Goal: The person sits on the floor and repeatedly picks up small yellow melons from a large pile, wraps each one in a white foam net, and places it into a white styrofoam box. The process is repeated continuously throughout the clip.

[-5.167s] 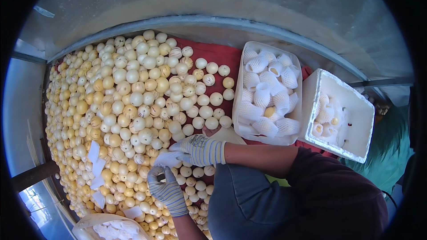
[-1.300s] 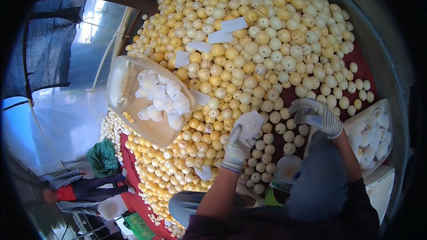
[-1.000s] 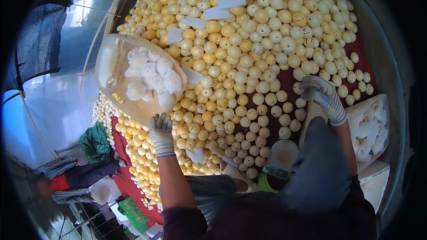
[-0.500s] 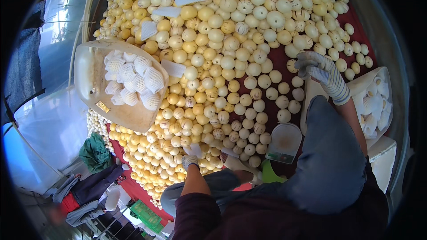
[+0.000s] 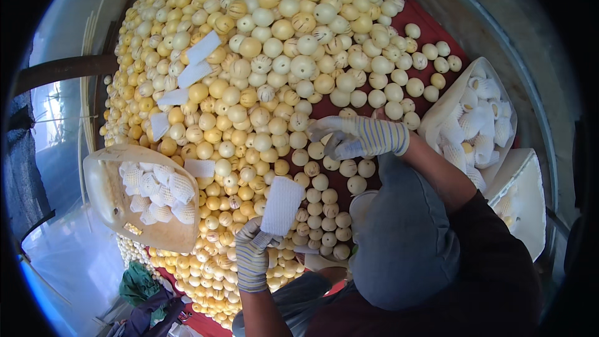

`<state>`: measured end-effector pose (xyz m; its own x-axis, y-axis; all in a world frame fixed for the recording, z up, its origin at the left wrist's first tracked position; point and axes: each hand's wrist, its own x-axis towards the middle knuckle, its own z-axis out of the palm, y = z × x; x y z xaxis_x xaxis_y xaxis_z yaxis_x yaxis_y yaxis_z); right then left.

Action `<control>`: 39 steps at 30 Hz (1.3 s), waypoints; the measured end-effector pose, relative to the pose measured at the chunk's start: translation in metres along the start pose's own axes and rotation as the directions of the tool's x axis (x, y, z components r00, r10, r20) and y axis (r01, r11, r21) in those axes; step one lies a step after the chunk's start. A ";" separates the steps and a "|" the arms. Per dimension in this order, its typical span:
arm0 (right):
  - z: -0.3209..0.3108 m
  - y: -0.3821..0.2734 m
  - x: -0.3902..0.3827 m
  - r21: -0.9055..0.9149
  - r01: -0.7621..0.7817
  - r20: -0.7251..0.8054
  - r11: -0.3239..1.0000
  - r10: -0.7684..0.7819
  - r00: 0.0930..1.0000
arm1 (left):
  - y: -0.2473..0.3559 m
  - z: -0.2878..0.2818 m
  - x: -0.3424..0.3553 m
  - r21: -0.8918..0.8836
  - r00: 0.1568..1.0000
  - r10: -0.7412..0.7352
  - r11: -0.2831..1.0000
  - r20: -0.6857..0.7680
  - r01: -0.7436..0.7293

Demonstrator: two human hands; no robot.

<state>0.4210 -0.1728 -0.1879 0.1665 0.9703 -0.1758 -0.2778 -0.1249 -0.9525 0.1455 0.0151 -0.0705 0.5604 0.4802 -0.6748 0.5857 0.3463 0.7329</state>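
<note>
My left hand (image 5: 253, 254), in a striped knit glove, pinches the lower edge of a flat white foam net sleeve (image 5: 282, 205) above the pile. My right hand (image 5: 368, 136), gloved alike, reaches leftward over the fruit, fingers stretched and thumb apart; I see nothing held in it. Below and around both hands lie many round pale-yellow fruits with purple streaks, which look like pepino melons (image 5: 302, 67). Several more flat foam sleeves (image 5: 194, 73) rest on the pile at the left.
At the left, a cream plastic container (image 5: 100, 181) holds sleeved fruits. Another white container (image 5: 430, 128) with sleeved fruits stands at right, beside a white foam box (image 5: 530, 212). My bent knee (image 5: 399, 231) rises close by my right arm. Red cloth (image 5: 430, 28) shows under the fruit.
My right hand has moved left from the right-hand container to over the fruit. My left hand has lifted the foam sleeve. The view has shifted, and my knee now hides most of the scale.
</note>
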 end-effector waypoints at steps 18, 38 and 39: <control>-0.025 0.004 -0.024 -0.492 -0.158 -0.371 0.856 -0.042 0.928 | 0.011 0.136 0.113 0.339 0.921 0.379 0.858 0.088 -0.386; -0.074 0.015 -0.048 -0.577 -0.308 -0.209 0.757 0.228 0.951 | -0.005 0.122 0.117 -0.141 0.941 0.075 0.990 0.331 -0.029; -0.094 0.030 -0.050 -0.525 -0.375 -0.481 0.764 0.097 0.871 | -0.001 0.122 0.111 -0.139 0.945 0.078 0.990 0.319 -0.035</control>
<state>0.4936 -0.2441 -0.2314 0.5728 0.7337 -0.3654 0.2223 -0.5681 -0.7924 0.2784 -0.0299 -0.1567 0.7615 0.2236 -0.6083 0.4792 0.4378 0.7607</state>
